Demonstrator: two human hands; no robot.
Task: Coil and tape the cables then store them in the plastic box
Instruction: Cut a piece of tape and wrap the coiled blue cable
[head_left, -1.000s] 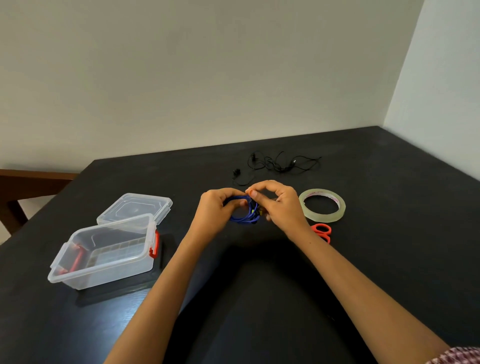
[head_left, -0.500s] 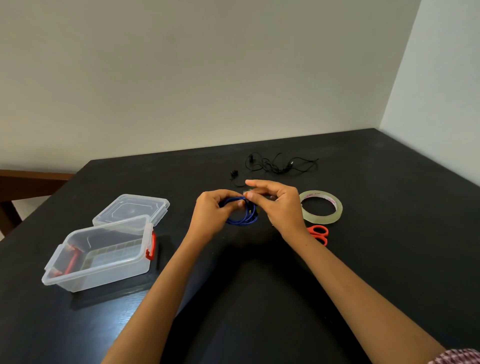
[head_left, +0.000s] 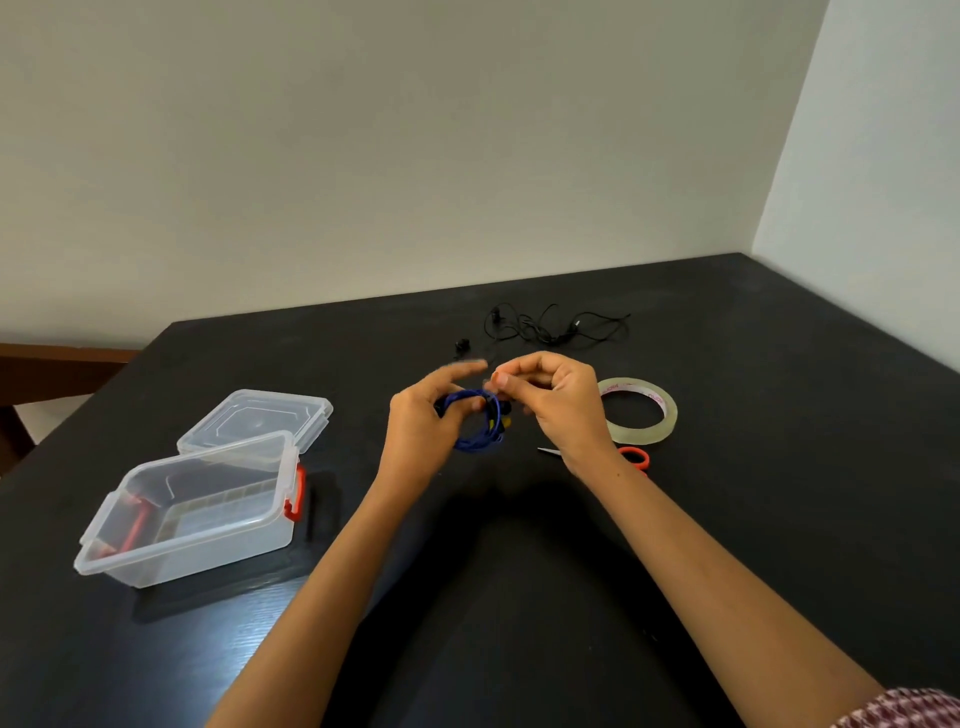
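With right hand (head_left: 563, 410) fingers (head_left: 511, 375) pinched on the thin blue coiled cable (head_left: 475, 441) just left of the clear sticky-tape roll (head_left: 647, 418) and left hand (head_left: 415, 423) fingers (head_left: 460, 370) blurred, grip untellable, could spring uncoiled if slackened before taping.

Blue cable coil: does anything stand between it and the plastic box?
Nothing visible. Only bare table separates the blue cable coil, held by left hand and right hand, from the open plastic box to its left; the lid lies behind it.
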